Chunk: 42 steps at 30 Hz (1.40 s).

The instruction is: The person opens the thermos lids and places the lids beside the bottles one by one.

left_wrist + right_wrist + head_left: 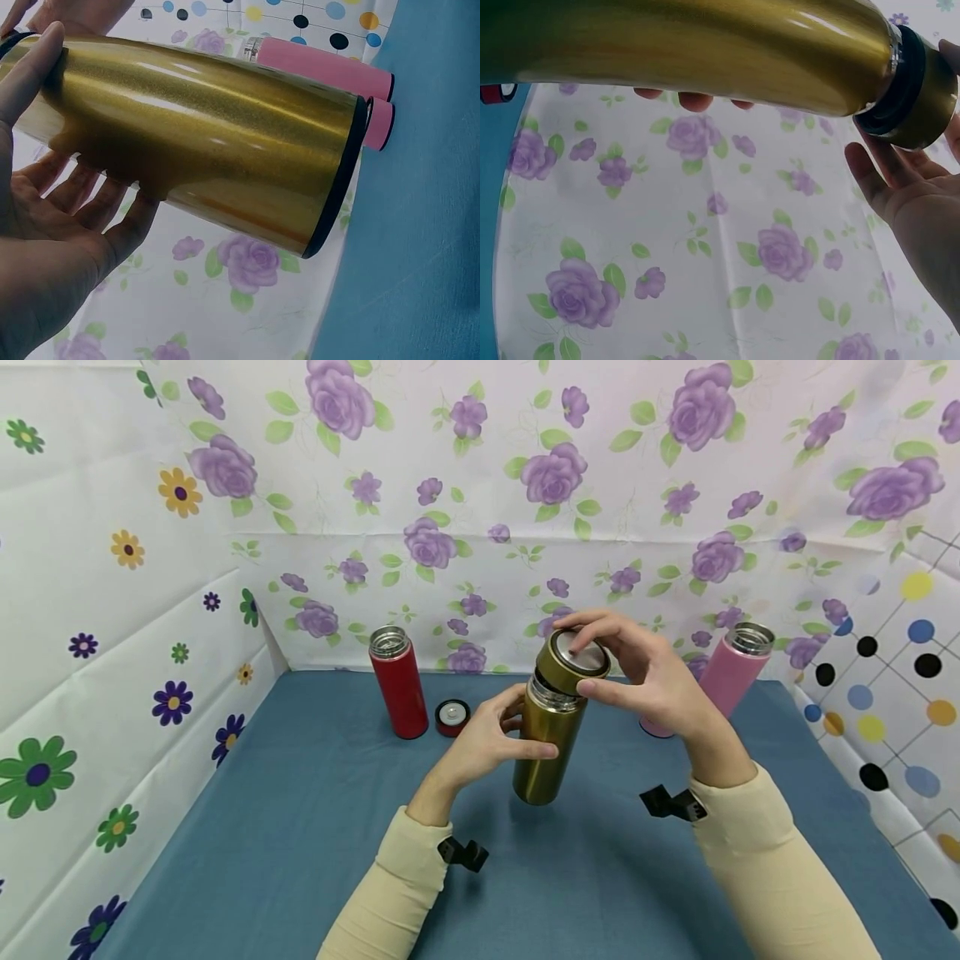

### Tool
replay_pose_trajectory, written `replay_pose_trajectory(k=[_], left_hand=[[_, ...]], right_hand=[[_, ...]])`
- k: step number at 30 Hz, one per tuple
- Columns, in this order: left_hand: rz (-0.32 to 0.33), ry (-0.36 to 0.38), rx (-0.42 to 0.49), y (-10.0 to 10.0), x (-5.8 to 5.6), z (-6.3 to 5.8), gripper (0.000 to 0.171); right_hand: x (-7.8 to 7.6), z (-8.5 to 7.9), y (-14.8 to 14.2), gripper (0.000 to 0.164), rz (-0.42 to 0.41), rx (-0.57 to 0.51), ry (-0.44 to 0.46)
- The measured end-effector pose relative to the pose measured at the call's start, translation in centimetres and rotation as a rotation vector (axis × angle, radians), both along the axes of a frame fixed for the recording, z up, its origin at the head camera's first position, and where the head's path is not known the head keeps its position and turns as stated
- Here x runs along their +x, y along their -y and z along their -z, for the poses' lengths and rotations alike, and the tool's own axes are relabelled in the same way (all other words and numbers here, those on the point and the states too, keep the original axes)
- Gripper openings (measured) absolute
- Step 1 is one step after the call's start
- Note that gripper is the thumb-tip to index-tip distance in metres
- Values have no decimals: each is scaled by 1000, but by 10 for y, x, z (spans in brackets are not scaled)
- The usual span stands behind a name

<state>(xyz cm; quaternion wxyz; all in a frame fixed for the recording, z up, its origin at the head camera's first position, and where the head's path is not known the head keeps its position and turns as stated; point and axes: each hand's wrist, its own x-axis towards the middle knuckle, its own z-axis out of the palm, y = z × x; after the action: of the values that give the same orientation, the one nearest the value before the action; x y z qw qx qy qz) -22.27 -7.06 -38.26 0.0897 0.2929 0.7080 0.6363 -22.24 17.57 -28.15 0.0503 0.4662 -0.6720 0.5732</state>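
A gold thermos bottle (546, 752) leans slightly to the right in the head view, its steel neck showing under the cap. My left hand (487, 739) grips its body, thumb across the front and fingers behind. The gold cap (572, 664) is tilted over the bottle mouth, and my right hand (637, 668) holds it by the sides, with one finger on its silver top. In the right wrist view the dark inner rim of the cap (930, 101) sits at an angle right at the neck. The left wrist view shows the bottle's black base (337, 180).
An uncapped red bottle (397, 685) stands at the back left, its red cap (452, 717) beside it on the blue table (337, 827). Behind my right hand is an uncapped pink bottle (731, 672), with a pink cap (379, 124) near its base. Flowered cloth walls surround the table.
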Motion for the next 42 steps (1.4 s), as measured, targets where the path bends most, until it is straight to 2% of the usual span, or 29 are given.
replay_pose_trajectory(k=[4, 8, 14, 20, 26, 37, 42], left_hand=[[-23, 6, -6, 2, -1, 0, 72], [-55, 13, -1, 5, -1, 0, 72], [-74, 5, 18, 8, -2, -1, 73], [-80, -3, 11, 8, -2, -1, 73], [-81, -8, 15, 10, -3, -2, 70], [-109, -3, 30, 16, -3, -6, 73], [-122, -10, 33, 19, -5, -5, 77]], right_hand=[[1, -2, -3, 36, 22, -34, -15], [0, -2, -5, 39, 35, -48, -68], [-1, 1, -9, 36, 82, 7, -156], [-1, 4, -11, 31, 134, 57, -154], [1, 3, -11, 35, 178, 63, -180], [-1, 11, -14, 42, 192, -15, -111], [-2, 14, -14, 44, 189, 20, -133]])
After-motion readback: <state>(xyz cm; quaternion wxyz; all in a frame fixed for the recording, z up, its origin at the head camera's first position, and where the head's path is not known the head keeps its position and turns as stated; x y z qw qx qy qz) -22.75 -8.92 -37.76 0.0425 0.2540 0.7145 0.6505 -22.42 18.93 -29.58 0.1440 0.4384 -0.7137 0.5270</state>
